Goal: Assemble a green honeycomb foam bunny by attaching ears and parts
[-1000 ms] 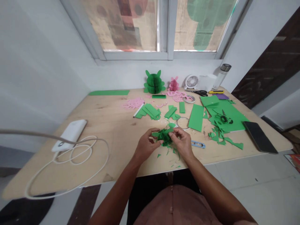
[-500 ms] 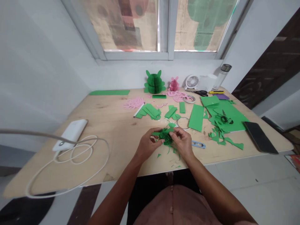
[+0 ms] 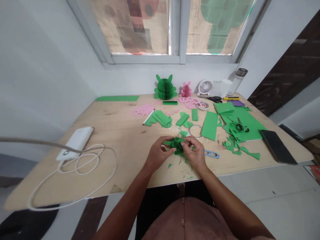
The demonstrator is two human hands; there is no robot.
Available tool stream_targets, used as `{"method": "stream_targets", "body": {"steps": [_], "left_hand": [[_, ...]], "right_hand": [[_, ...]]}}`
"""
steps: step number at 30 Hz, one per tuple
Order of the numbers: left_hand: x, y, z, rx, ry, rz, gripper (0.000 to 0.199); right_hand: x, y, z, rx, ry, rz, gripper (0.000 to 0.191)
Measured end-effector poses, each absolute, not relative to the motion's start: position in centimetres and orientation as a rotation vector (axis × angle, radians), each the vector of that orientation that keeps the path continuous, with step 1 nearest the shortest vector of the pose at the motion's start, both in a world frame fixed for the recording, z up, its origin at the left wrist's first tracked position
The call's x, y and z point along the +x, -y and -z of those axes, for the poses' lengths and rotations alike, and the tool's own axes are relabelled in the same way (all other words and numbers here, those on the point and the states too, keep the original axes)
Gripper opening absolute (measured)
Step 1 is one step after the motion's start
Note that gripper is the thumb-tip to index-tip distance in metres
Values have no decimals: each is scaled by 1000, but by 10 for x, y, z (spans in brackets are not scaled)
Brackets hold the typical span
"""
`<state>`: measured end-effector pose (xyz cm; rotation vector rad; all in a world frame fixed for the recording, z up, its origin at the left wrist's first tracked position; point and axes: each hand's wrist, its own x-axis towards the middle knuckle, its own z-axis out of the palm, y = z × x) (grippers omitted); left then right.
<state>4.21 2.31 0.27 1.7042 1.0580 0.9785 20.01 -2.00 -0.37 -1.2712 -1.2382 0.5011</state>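
A small green pleated paper piece (image 3: 177, 146) is held over the front middle of the table. My left hand (image 3: 159, 152) grips its left side, thumb in front and fingers behind. On the right side my right hand (image 3: 195, 150) pinches it with thumb and forefinger. Under and around it lie small green scraps (image 3: 170, 165). Just right of my right hand is a blue tool (image 3: 212, 153), partly covered by the hand. Behind the hands are a clear tape ring (image 3: 195, 131) and a green paper rectangle (image 3: 209, 125).
At the back stand a green paper figure (image 3: 165, 89), a pink one (image 3: 186, 90), a fan (image 3: 205, 87) and a bottle (image 3: 237, 81). Small scissors (image 3: 239, 127) and a phone (image 3: 278, 146) lie right; a white power bank (image 3: 75, 143) with looped cable lies left.
The hands stay in nearly the same place. The green pleated piece has turned slightly between the fingers, and its flat strip now shows a little lower at the left.
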Motion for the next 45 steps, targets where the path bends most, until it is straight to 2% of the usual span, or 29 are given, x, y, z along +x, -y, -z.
{"method": "stream_targets", "body": {"steps": [15, 28, 45], "left_hand": [[44, -24, -3, 1712, -1035, -970, 42], [46, -28, 10, 1620, -884, -848, 81], [50, -27, 15, 1528, -850, -880, 62]], "right_hand": [[199, 19, 4, -1273, 1204, -513, 6], [198, 14, 14, -1199, 953, -808, 14], [195, 16, 9, -1128, 843, -898, 16]]}}
